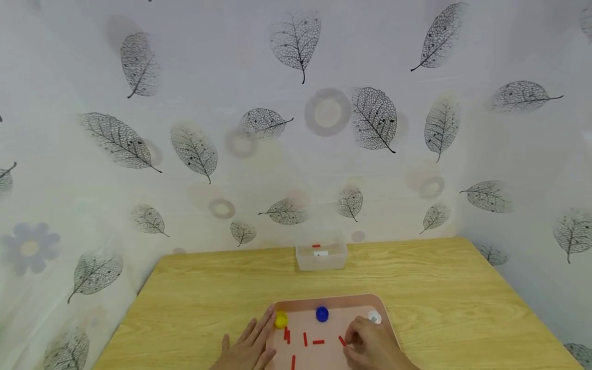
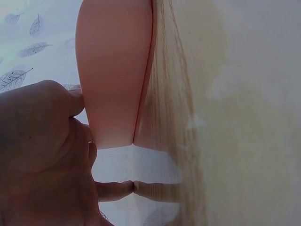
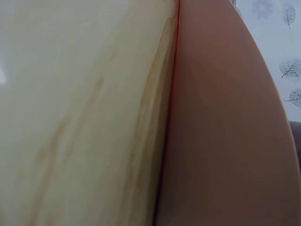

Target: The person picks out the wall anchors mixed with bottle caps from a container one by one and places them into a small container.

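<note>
At the left of the worktop (image 1: 194, 308), the left hand (image 1: 250, 344) is laid against the left edge of a pink tray (image 1: 342, 303). Its fingers are spread and nearly straight, and nothing is seen gripped by them. In the left wrist view, the tray's outer wall is shown beside this hand, and one finger is stretched down to the glossy surface, where it is met by its own reflection.

Inside the tray, a yellow cap (image 1: 280, 319) is placed at the far left corner, close to the fingertips. Just below it, a pair of red sticks (image 1: 287, 336) is set side by side. A single red stick (image 1: 293, 362) is seen nearer the bottom of the view. Further right, an upright-looking stick (image 1: 305, 339) and a crosswise stick (image 1: 318, 341) are found lying near each other. Behind the tray, a translucent container (image 1: 321, 263) is stood near the wall, and a blue cap (image 1: 322, 314) is placed by the tray's far side.

At the tray's right part, a slanted red stick (image 1: 342, 340) is reached by the right hand (image 1: 373, 345). Its fingers are curled, with thumb and forefinger brought close at the stick's near end; whether it is pinched cannot be told. Just beyond the knuckles, a white cap (image 1: 374, 317) is partly covered.
</note>
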`<state>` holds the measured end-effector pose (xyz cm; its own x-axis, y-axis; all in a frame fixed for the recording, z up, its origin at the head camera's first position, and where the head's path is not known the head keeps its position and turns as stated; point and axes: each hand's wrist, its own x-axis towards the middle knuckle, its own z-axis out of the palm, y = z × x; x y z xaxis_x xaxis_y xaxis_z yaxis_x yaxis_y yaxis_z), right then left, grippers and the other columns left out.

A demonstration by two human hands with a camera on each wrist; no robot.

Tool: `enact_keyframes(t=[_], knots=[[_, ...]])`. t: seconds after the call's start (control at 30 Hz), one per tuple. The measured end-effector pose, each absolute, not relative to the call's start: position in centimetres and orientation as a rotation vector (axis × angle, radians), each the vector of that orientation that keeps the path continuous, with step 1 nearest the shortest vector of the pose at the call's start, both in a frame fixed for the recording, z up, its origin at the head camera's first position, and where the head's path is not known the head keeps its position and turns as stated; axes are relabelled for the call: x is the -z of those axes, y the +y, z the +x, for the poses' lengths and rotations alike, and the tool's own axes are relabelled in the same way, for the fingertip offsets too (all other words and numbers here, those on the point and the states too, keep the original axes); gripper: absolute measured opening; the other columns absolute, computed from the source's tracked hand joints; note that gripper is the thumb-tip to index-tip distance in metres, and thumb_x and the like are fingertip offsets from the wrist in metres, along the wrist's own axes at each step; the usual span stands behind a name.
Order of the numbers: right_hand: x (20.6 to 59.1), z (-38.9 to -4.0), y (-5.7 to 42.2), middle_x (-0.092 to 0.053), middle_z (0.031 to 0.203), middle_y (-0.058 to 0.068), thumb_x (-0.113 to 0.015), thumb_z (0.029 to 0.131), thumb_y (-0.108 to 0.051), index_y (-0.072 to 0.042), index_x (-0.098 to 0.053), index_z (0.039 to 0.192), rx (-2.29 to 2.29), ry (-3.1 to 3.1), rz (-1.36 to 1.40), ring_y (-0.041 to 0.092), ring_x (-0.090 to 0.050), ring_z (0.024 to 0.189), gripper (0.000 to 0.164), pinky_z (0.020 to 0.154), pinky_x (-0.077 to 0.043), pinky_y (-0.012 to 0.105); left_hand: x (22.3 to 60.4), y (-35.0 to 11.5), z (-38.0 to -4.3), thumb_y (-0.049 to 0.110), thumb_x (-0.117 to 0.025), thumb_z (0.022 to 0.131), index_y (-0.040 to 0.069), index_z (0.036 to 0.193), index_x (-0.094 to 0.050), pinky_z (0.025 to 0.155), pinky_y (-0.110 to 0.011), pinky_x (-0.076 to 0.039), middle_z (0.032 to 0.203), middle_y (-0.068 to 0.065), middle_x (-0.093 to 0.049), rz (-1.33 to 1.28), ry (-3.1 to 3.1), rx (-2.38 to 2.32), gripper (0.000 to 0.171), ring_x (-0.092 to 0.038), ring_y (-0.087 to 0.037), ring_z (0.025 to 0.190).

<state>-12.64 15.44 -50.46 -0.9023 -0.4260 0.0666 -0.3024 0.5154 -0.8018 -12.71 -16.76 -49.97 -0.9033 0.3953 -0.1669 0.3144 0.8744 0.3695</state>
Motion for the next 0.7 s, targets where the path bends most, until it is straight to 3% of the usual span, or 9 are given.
enact_keyframes(t=[0.23, 0.7], knots=[[50.57, -12.8, 15.37, -0.055, 0.076, -0.009, -0.064, 0.085, -0.007, -0.012, -0.058, 0.083, 1.359, 2.591, -0.652, -0.001, -0.05, 0.066, 0.008, 0.057, -0.048, 0.02, 49.93, -16.63, -12.81, 0.066, -0.017, 0.095, 0.037, 0.152, -0.005, 0.082, -0.085, -0.008, 0.158, 0.016, -0.003, 0.511, 2.786, -0.477, 0.065, -0.029, -0.035, 0.137], [50.41, -12.83, 15.33, -0.054, 0.076, -0.011, -0.066, 0.086, -0.01, -0.011, -0.059, 0.083, 1.308, 2.617, -0.659, -0.002, -0.049, 0.067, 0.008, 0.057, -0.047, 0.019, 50.1, -16.81, -12.77, 0.069, -0.015, 0.093, 0.037, 0.152, -0.006, 0.083, -0.085, -0.006, 0.158, 0.016, -0.003, 0.508, 2.746, -0.469, 0.068, -0.026, -0.035, 0.138]])
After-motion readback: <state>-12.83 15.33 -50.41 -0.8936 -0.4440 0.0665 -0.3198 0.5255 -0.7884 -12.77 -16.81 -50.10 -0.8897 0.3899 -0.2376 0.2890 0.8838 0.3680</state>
